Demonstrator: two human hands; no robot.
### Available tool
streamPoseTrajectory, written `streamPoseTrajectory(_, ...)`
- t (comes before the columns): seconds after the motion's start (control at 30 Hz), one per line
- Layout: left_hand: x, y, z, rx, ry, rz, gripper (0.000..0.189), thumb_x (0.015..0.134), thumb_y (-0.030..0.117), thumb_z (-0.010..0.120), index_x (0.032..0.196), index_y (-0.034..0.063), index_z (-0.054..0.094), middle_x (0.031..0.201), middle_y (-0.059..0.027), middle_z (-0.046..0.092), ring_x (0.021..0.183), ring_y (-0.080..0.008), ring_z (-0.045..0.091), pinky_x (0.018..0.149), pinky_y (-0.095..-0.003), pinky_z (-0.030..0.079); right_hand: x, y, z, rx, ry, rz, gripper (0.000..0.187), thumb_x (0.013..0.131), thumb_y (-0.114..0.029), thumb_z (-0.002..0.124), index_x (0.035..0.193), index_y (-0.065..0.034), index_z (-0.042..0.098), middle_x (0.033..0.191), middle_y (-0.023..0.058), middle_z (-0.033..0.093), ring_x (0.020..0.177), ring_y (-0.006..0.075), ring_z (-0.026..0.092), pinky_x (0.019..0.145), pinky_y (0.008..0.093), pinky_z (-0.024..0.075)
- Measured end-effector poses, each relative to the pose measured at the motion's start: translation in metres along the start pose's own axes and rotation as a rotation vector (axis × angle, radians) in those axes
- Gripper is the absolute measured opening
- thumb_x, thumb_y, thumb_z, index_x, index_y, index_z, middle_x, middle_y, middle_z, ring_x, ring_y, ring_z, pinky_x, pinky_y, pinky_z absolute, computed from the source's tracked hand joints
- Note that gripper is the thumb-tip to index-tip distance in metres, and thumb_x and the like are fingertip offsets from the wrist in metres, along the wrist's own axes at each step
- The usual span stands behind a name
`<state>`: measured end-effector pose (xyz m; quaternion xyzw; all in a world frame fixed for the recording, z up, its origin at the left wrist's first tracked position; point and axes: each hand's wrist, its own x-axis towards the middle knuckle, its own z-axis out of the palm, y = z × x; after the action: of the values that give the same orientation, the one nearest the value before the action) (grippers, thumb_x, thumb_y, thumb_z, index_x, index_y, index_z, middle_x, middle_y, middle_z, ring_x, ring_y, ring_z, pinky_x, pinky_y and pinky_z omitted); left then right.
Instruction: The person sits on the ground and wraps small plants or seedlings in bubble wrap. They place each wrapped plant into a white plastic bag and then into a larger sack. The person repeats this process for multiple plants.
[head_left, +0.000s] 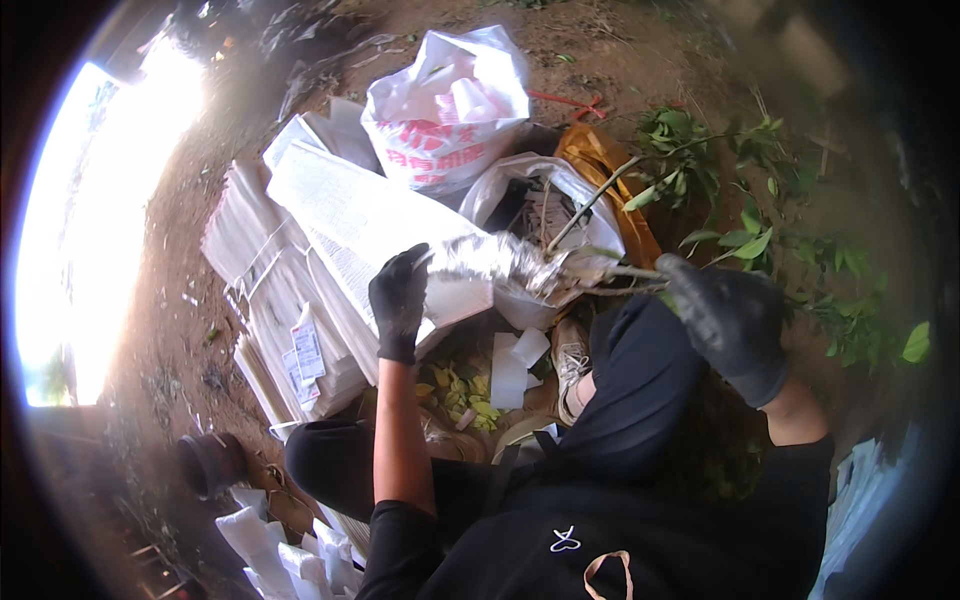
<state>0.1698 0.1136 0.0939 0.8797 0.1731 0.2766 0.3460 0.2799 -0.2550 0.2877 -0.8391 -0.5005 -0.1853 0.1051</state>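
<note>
Across my lap lies a leafy plant, its base end bundled in shiny clear plastic film (495, 259). My left hand (400, 304), in a black glove, pinches the film's left end. My right hand (724, 326), gloved the same way, is closed around the plant's stems (630, 276) just right of the wrap. One green branch (600, 199) slants up and away from the bundle, and leaves (750, 244) spread to the right beyond my right hand. Whatever the film encloses is mostly hidden by its glare.
Stacked white foam sheets (360, 202) lie left of centre, beside a tied bundle (262, 255) with printed labels. Ahead stand a printed white sack (442, 142) and an open white bag (517, 307). An orange bag (600, 165), a dark pot (211, 463) and wrapped white pieces (300, 559) are around me.
</note>
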Motion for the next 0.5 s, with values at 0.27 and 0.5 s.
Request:
streamPoseTrajectory(0.27,-0.026,0.016,-0.025,-0.141,0.074,0.096,0.019,0.092,0.015,0.065,0.106,0.0050,0.074,0.092,-0.0138,0.073,0.071,-0.0257,0.070,0.070,-0.0353,0.054,0.016,-0.135,0.061,-0.134,-0.189,0.016,0.039,0.093,-0.023,0.063,0.129,-0.0096,0.060,0.075,0.0063,0.059,0.059,0.0218,0.062,0.053,0.0376,0.0502)
streamPoseTrajectory(0.5,-0.035,0.030,-0.022,-0.196,0.034,-0.103,0.022,0.091,0.015,0.061,0.107,0.0073,0.074,0.082,-0.0153,0.070,0.072,-0.0293,0.069,0.069,-0.0369,0.054,0.024,-0.205,0.156,0.217,-0.148,0.128,0.028,0.088,-0.014,0.064,0.115,-0.0088,0.061,0.099,0.0114,0.066,0.090,0.0266,0.068,0.072,0.0417,0.0552)
